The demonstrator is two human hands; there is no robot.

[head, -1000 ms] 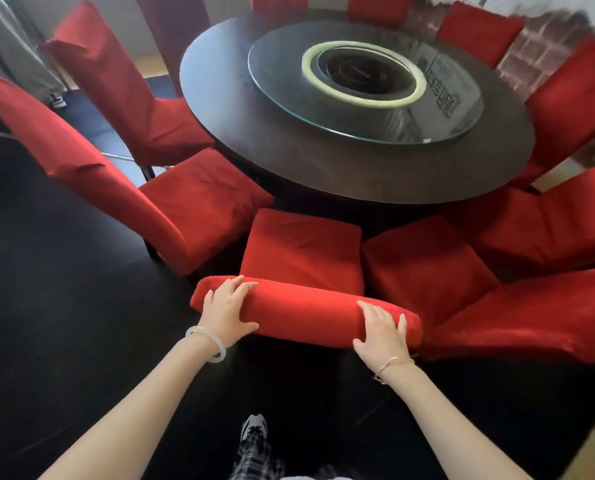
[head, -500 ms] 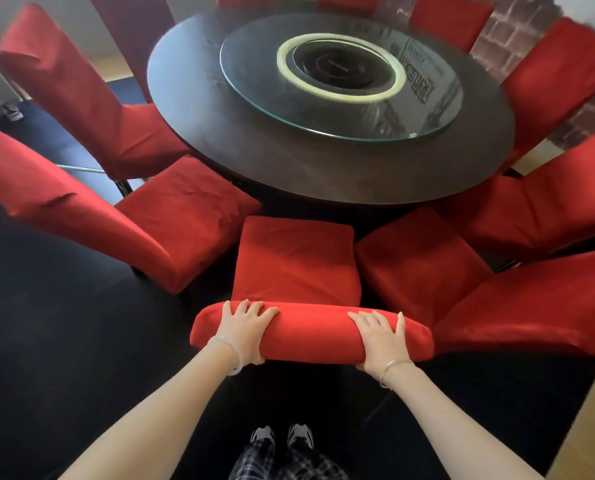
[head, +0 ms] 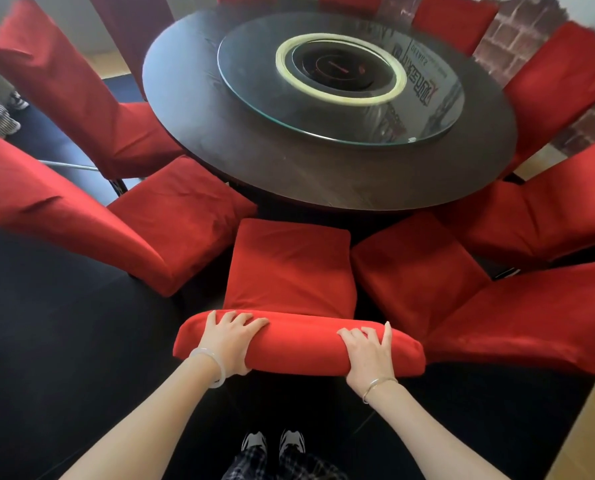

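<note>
Dark flooring (head: 64,341) runs under a round dark wooden table (head: 323,181) ringed by red chairs, all seen from the head camera. Nearest the person stands the red fabric-covered chair (head: 289,265), straight ahead of both hands, its seat reaching toward the table's near edge. Its padded backrest top (head: 299,344) has its long axis running left to right, the right end sitting slightly lower in the view. The left hand (head: 232,341) grips this top near its left end, fingers curled over the far side and thumb on the near face. The right hand (head: 368,351) clasps it near the right end with fingers draped over; its thumb is hidden. Neither hand is clearly nearer. The chair faces away from the person, toward the table's centre. Its seat sits between the left neighbouring red seat (head: 171,223) and the right neighbouring red seat (head: 410,271), both just beside it, so a push would probably have to go straight toward the far side.
</note>
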